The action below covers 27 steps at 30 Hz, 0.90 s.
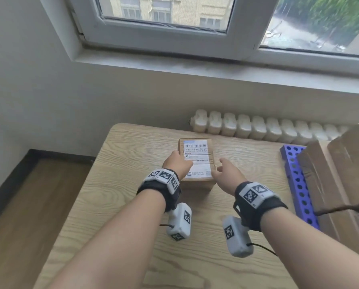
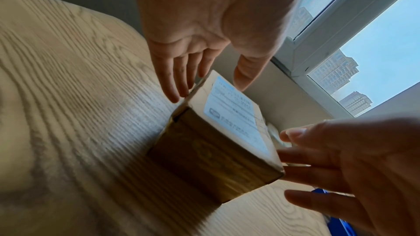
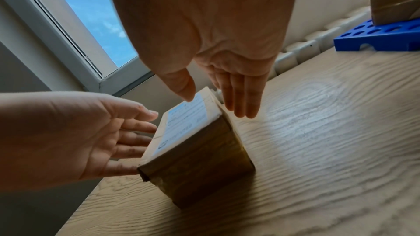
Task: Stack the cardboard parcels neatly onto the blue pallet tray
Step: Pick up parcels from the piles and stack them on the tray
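A small cardboard parcel [image 1: 197,161] with a white shipping label on top stands on the wooden table [image 1: 116,201]. My left hand [image 1: 178,163] reaches along its left side and my right hand [image 1: 223,171] along its right side. Both hands have straight, spread fingers. In the left wrist view the fingers [image 2: 177,85] run beside the parcel [image 2: 216,150] and the thumb hovers over the label. The right wrist view shows the same on the other side of the parcel [image 3: 197,159]. Whether they touch it is unclear. The blue pallet tray [image 1: 297,180] lies at the right.
Several larger cardboard parcels [image 1: 339,167] stand stacked on the tray, which is perforated with round holes [image 3: 382,40]. A white radiator [image 1: 257,128] runs behind the table below the window sill. The table's left edge drops to a wooden floor [image 1: 28,205].
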Tool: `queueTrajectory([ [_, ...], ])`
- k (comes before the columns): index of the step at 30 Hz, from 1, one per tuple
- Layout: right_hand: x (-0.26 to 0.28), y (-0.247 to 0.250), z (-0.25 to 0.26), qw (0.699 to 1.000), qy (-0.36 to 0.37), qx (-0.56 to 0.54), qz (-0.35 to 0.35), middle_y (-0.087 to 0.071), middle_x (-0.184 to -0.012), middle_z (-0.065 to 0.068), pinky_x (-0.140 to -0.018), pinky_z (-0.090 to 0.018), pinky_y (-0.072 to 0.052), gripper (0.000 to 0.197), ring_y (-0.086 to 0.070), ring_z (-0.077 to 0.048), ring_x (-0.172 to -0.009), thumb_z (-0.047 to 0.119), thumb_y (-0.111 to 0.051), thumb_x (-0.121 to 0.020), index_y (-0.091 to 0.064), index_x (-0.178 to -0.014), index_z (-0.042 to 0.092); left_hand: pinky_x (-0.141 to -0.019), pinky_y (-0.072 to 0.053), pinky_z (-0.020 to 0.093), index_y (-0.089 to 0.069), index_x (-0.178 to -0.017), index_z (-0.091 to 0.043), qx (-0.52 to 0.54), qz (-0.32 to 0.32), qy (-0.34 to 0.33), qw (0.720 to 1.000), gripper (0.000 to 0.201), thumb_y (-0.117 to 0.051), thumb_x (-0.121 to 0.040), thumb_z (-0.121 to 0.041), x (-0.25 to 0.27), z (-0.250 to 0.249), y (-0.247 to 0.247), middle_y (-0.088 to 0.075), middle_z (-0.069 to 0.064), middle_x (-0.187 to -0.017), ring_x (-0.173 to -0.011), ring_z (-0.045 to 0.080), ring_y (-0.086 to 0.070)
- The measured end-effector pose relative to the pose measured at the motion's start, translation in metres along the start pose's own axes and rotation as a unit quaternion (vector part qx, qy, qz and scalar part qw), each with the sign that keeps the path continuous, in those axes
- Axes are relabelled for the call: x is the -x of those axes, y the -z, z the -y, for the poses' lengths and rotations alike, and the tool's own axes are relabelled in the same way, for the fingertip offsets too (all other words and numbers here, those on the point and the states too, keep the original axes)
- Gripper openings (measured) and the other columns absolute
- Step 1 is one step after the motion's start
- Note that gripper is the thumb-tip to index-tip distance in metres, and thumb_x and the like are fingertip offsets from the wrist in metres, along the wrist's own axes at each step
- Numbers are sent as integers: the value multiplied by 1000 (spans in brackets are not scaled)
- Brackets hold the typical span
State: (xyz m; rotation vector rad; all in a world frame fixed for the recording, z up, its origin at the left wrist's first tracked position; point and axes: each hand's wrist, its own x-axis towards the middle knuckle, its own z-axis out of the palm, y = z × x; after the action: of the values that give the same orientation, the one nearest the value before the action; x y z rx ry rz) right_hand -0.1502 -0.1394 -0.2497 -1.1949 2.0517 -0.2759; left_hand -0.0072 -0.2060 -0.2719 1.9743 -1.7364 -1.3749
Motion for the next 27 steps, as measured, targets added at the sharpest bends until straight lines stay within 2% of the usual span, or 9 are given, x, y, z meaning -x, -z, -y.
queueTrajectory([
  [5, -5, -4, -5, 999, -8, -33, -2, -55, -135, -8, -92, -29, -38, 59, -52, -24, -122, 23, -46, -99, -24, -153, 12, -96, -48, 36, -56, -124, -14, 26, 0, 18, 1000, 39, -57, -86, -24, -2, 7, -5, -64, 2, -119, -110, 26, -60],
  [7, -5, -3, -6, 999, -8, -39, -1, -58, -130, -8, -90, -29, -38, 57, -53, -24, -119, 22, -46, -99, -26, -152, 12, -94, -48, 34, -57, -123, -13, 44, -3, 26, 999, 40, -58, -84, -24, -3, 12, -6, -64, -1, -122, -110, 25, -60],
  [9, -4, -4, -8, 999, -6, -35, 0, -60, -128, -10, -93, -30, -39, 54, -54, -26, -119, 21, -47, -98, -32, -150, 10, -91, -45, 30, -54, -130, -11, 62, -9, 34, 997, 44, -59, -88, -21, -1, 16, -7, -58, -5, -122, -118, 25, -56],
  [11, -1, -6, -15, 1000, -9, -25, 0, -58, -132, -11, -99, -33, -39, 51, -53, -28, -121, 23, -48, -98, -38, -146, 9, -92, -46, 32, -54, -131, -12, 71, -13, 47, 996, 44, -60, -89, -22, 4, 20, -11, -58, 2, -127, -118, 25, -56],
  [15, 11, -12, -32, 1000, -15, -15, 21, -59, -130, -11, -99, -35, -42, 44, -55, -29, -118, 23, -47, -98, -48, -139, 8, -86, -55, 34, -62, -87, -23, 72, -12, 57, 996, 7, -61, -83, -28, 16, 34, -26, -68, -4, -93, -89, 19, -65],
  [17, 17, -16, -42, 999, -19, -14, 34, -63, -125, -11, -98, -37, -46, 42, -59, -28, -113, 25, -48, -97, -52, -136, 10, -87, -56, 34, -65, -78, -24, 83, -3, 65, 994, 7, -63, -79, -31, 23, 42, -35, -71, -6, -86, -87, 19, -68],
  [21, 29, -20, -63, 998, -19, -23, 51, -65, -123, -10, -97, -38, -48, 44, -62, -25, -110, 25, -50, -94, -53, -137, 13, -89, -55, 35, -68, -95, -21, 116, 17, 82, 990, 23, -67, -76, -36, 43, 47, -49, -69, -6, -86, -87, 17, -67],
  [25, 48, -19, -82, 998, -9, -21, 56, -65, -123, -10, -99, -38, -47, 46, -61, -26, -112, 25, -52, -92, -52, -137, 14, -91, -56, 39, -58, -86, -21, 134, 14, 102, 986, 22, -69, -82, -39, 67, 51, -61, -65, -1, -86, -95, 23, -67],
  [27, 62, -17, -92, 998, 4, -20, 54, -65, -123, -10, -97, -38, -48, 46, -61, -26, -111, 27, -53, -93, -51, -137, 15, -87, -57, 39, -55, -97, -15, 148, 0, 106, 983, 35, -70, -81, -42, 82, 54, -69, -64, 3, -95, -97, 24, -66],
])
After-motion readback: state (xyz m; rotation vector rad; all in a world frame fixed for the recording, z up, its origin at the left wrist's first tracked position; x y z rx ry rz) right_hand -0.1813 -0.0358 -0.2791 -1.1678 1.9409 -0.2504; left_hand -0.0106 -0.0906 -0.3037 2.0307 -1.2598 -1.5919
